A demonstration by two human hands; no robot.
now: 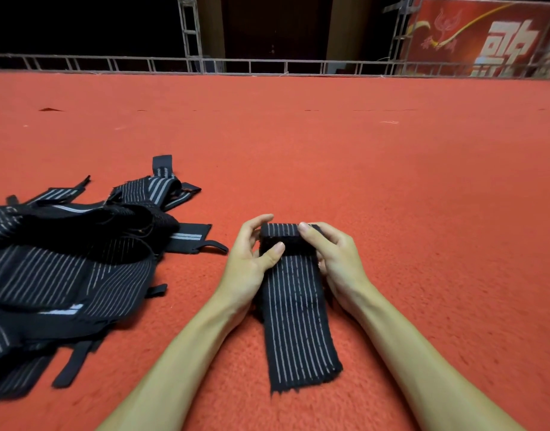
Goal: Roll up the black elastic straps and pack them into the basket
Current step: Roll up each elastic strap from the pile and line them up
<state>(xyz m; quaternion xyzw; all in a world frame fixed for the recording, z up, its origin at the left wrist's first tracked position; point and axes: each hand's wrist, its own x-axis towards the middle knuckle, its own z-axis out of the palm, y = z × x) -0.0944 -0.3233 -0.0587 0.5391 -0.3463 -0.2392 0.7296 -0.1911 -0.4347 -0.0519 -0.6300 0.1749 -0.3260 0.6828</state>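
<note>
A black elastic strap (298, 325) with thin white stripes lies on the red carpet in front of me, its frayed near end flat and its far end folded into a small roll. My left hand (252, 259) grips the roll from the left, thumb on its top. My right hand (335, 256) grips it from the right, with fingers curled over the far edge. A loose pile of more black striped straps (68, 269) lies on the carpet to the left. No basket is in view.
Red carpet (391, 181) stretches wide ahead and to the right. A low metal truss rail (267, 65) runs along its far edge, with an upright truss (189, 29) behind it. A red banner (485, 35) stands at the back right.
</note>
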